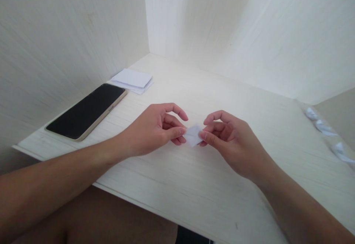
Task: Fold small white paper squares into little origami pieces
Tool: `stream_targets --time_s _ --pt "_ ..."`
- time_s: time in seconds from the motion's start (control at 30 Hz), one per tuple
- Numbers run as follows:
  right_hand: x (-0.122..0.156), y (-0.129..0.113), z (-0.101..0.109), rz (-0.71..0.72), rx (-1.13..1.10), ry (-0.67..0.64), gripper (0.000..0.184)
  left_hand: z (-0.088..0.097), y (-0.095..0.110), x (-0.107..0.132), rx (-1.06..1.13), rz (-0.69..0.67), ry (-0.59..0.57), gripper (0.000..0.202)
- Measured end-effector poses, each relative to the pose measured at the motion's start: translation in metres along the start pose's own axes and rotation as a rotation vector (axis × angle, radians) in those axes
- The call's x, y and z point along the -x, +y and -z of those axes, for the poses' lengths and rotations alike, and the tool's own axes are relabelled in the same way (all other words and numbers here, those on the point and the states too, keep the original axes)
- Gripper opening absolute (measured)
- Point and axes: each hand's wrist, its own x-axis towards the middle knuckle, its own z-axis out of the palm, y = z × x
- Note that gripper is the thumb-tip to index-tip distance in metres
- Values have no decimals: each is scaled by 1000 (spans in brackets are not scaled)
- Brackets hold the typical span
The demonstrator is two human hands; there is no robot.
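A small folded piece of white paper (193,135), roughly diamond-shaped, is held just above the tabletop between my two hands. My left hand (158,129) pinches its left corner between thumb and fingers, with the index finger arched clear of it. On the opposite corner, my right hand (231,138) pinches the paper with its thumb on top, its index finger also raised. The fingertips under the paper are partly hidden. Fine creases on the paper are too blurred to make out.
A phone (87,110) with a dark screen lies at the left by the wall. Behind it sits a stack of white paper sheets (132,78). Several folded white paper pieces (324,127) lie along the right side. White walls (199,18) rise behind the table (172,188).
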Motion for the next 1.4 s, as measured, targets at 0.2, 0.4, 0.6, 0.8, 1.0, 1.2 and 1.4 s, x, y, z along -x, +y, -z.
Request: stream_targets --time_s 0.2,0.4,0.6,0.8,1.0,1.2,1.4 --pt "-1 5 -2 72 -70 44 13 0 2 1 35 -48 119 19" --pt "1 5 -6 27 -183 101 19 -3 2 6 158 -20 96 26" --pt "4 8 -13 5 -306 95 22 -6 -1 7 215 -76 105 27" --pt "3 10 -13 -77 -330 38 25 -5 -3 6 247 -97 110 19" --pt "2 12 -7 -80 -331 -23 14 -5 -1 6 212 -66 99 13" --pt "2 5 -8 -68 -143 -47 18 -4 2 6 112 2 21 12" --pt "1 4 -7 -89 -56 -141 18 -4 1 9 0 -55 43 9"
